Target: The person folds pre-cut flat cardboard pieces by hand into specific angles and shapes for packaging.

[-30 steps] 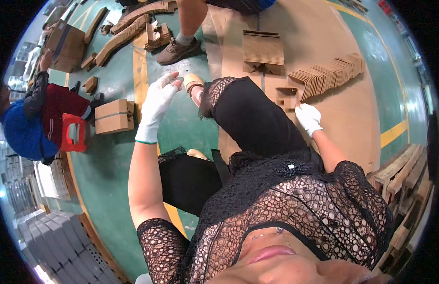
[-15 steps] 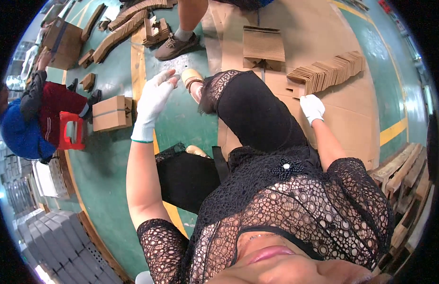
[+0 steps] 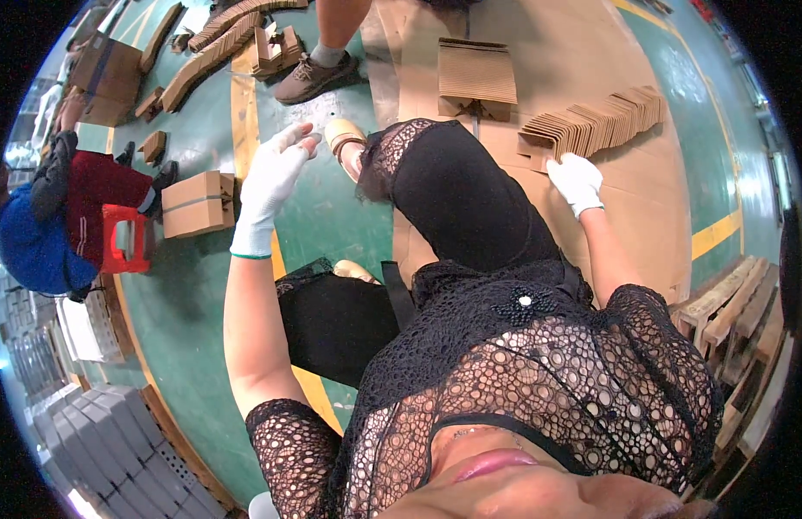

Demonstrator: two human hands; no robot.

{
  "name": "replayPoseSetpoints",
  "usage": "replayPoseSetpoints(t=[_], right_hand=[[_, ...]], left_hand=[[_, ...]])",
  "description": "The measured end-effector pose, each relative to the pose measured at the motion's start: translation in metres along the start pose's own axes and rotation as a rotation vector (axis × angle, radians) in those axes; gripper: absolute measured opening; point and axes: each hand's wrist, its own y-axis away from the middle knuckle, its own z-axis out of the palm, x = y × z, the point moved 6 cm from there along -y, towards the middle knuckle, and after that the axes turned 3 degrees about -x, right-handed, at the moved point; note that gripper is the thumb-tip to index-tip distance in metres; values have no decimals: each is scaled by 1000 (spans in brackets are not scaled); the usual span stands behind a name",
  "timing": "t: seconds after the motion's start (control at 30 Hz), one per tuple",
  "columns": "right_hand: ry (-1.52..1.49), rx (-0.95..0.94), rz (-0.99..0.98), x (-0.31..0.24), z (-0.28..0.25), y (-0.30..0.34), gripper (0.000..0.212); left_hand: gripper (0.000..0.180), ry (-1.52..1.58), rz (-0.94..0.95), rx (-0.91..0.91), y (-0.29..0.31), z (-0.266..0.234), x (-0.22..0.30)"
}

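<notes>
My right hand [image 3: 577,182], in a white glove, pinches the near edge of the front folded cardboard piece in a long row [image 3: 596,121]. The row's brown pieces stand on edge, leaning against one another, and the fingertips are partly hidden at the cardboard. Out to the left, my gloved left hand [image 3: 271,182] hangs in the air above the green floor. Its fingers are loosely bent and apart, with nothing in them. A second stack of folded cardboard [image 3: 477,73] stands farther off, left of the row.
A large flat cardboard sheet [image 3: 652,203] lies beneath both stacks. At left are a strapped cardboard bundle [image 3: 193,206], a red stool [image 3: 126,238] and a person in blue [image 3: 39,233]. Another person's shoe [image 3: 310,82] is ahead. Wooden pallets [image 3: 734,303] stand at right.
My right hand has shifted slightly up along the front piece, its fingers now closer in against the row. The left hand keeps nearly the same pose. The whole view has shifted a little.
</notes>
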Motion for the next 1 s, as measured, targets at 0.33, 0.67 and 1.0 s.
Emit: replayPoseSetpoints(t=[0.33, 0.67, 1.0], right_hand=[[355, 358, -468, -37, 12, -42, 53], [410, 332, -531, -27, 13, -45, 50], [473, 312, -546, -30, 4, -49, 55]], left_hand=[[48, 19, -50, -6, -4, 2, -13], [46, 30, -74, 9, -5, 3, -23], [47, -17, -50, -45, -12, 6, -17]])
